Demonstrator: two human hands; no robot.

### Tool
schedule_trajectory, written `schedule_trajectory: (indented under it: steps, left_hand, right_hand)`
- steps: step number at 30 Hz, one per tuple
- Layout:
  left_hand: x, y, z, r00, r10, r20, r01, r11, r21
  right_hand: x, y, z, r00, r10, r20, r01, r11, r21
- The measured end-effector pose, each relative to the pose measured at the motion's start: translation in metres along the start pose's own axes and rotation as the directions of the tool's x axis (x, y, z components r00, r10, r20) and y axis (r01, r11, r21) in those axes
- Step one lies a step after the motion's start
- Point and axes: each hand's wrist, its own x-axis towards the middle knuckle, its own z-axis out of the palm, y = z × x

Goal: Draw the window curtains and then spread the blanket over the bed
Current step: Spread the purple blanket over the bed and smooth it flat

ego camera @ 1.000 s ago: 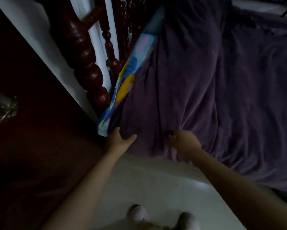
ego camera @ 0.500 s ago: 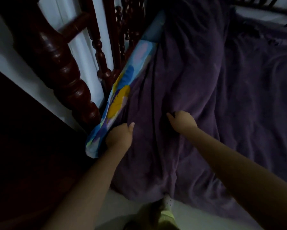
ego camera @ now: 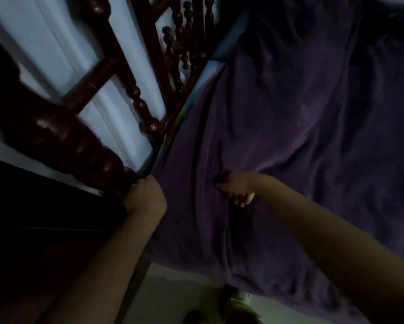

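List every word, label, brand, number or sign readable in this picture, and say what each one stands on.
None: no readable text anywhere in the dim head view.
Purple blanket: plain fabric, no label showing.
Patterned sheet at the blanket's edge: coloured shapes only, no letters.
Wooden bed frame: turned, glossy wood, no marking.
Left hand and right hand grip the blanket; nothing written there.

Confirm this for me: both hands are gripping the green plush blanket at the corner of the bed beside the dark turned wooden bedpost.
One detail is wrong: the plush blanket is purple, not green, as the head view shows. The rest holds: the left hand grips its edge right beside the dark turned wooden bedpost, and the right hand has its fingers curled into a fold of the fabric.
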Motion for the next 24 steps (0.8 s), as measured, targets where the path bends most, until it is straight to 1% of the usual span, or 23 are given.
schedule_trajectory:
  steps: [2,3,4,5,6,7,8,9,10,13,16,18,20,22,24]
  left_hand:
    - [0.01,0.025,-0.01,0.997,0.031,-0.069,-0.035,0.998,-0.061]
    - [0.02,0.04,-0.015,0.993,0.06,-0.104,-0.07,0.993,-0.099]
    - [0.029,0.053,-0.019,0.989,0.084,-0.123,-0.101,0.986,-0.136]
    - [0.036,0.064,-0.023,0.987,0.1,-0.124,-0.12,0.978,-0.171]
    - [0.047,0.078,-0.027,0.986,0.114,-0.121,-0.138,0.967,-0.213]
    - [0.057,0.091,-0.029,0.986,0.126,-0.111,-0.151,0.958,-0.246]
    - [0.065,0.102,-0.032,0.986,0.135,-0.1,-0.157,0.949,-0.272]
    - [0.076,0.116,-0.036,0.986,0.139,-0.094,-0.161,0.942,-0.295]
    - [0.086,0.127,-0.039,0.987,0.136,-0.085,-0.157,0.935,-0.317]
    - [0.123,0.164,-0.052,0.985,0.146,-0.089,-0.169,0.913,-0.371]
    - [0.161,0.2,-0.066,0.983,0.166,-0.085,-0.186,0.905,-0.382]
    - [0.19,0.225,-0.073,0.983,0.176,-0.059,-0.184,0.883,-0.432]
    - [0.225,0.248,-0.079,0.984,0.178,-0.001,-0.154,0.847,-0.509]
    - [0.254,0.268,-0.082,0.979,0.186,0.08,-0.099,0.787,-0.609]
    - [0.28,0.289,-0.083,0.95,0.248,0.188,-0.042,0.7,-0.713]
  right_hand:
    - [-0.004,0.013,-0.029,0.999,-0.016,0.041,0.018,0.998,-0.059]
    - [-0.007,0.02,-0.048,0.999,-0.042,0.01,0.042,0.997,-0.069]
    - [-0.01,0.028,-0.066,0.996,-0.07,-0.061,0.065,0.995,-0.071]
    - [-0.012,0.035,-0.081,0.981,-0.091,-0.174,0.081,0.995,-0.066]
    - [-0.013,0.044,-0.1,0.943,-0.102,-0.318,0.085,0.994,-0.069]
    - [-0.013,0.053,-0.116,0.882,-0.1,-0.461,0.075,0.995,-0.072]
    - [-0.012,0.06,-0.129,0.807,-0.082,-0.585,0.053,0.996,-0.067]
    - [-0.01,0.067,-0.143,0.739,-0.054,-0.672,0.024,0.998,-0.053]
    - [-0.008,0.073,-0.153,0.692,-0.028,-0.722,0.005,0.999,-0.034]
    - [0.005,0.081,-0.18,0.603,0.031,-0.797,-0.014,1.0,0.028]
    - [0.021,0.08,-0.208,0.521,0.082,-0.85,-0.045,0.997,0.069]
    - [0.036,0.075,-0.235,0.484,0.123,-0.866,-0.062,0.992,0.107]
    - [0.057,0.069,-0.267,0.464,0.158,-0.871,-0.088,0.987,0.131]
    - [0.081,0.062,-0.298,0.447,0.202,-0.872,-0.111,0.979,0.17]
    - [0.107,0.059,-0.331,0.413,0.302,-0.859,-0.114,0.953,0.28]
